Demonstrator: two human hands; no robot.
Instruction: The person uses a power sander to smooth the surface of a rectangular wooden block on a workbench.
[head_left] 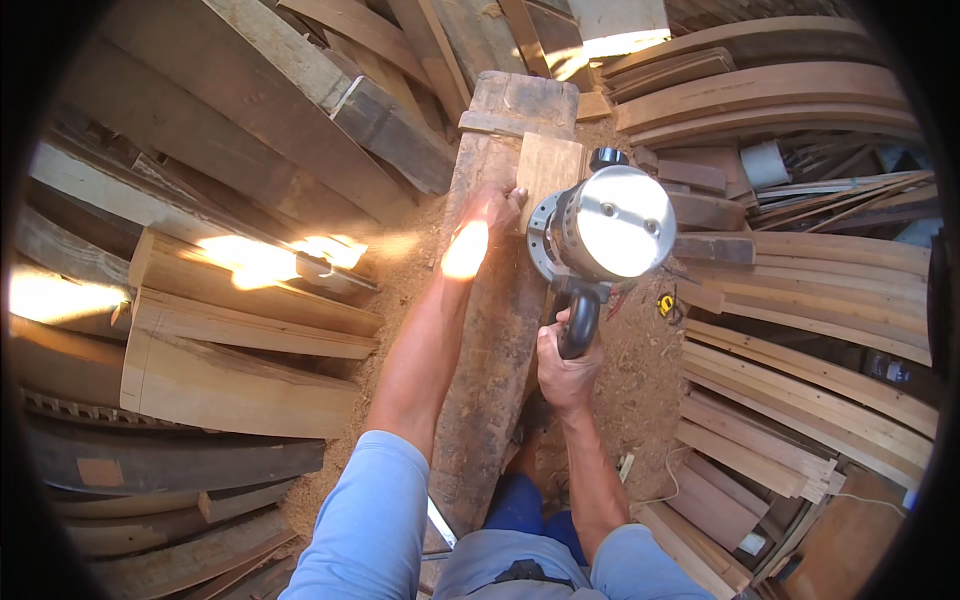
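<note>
My right hand (570,365) wraps round the black side handle (580,322) of a router with a round silver motor housing (625,222). The router's round base plate (541,238) lies against the right side of a light wooden board (548,165). At the board's left edge, my left hand (493,208) grips it, with curled fingers partly hidden. Bright sunlight falls on that wrist. Board and router are on a long, worn wooden bench (490,330). The cutting bit is hidden.
Curved planks (770,95) and straight slats (810,290) are stacked on the right. More wide boards (250,370) lie on the left. Sawdust (630,400) covers the floor. A yellow tape measure (667,304) and a thin cord (668,482) lie right of the bench.
</note>
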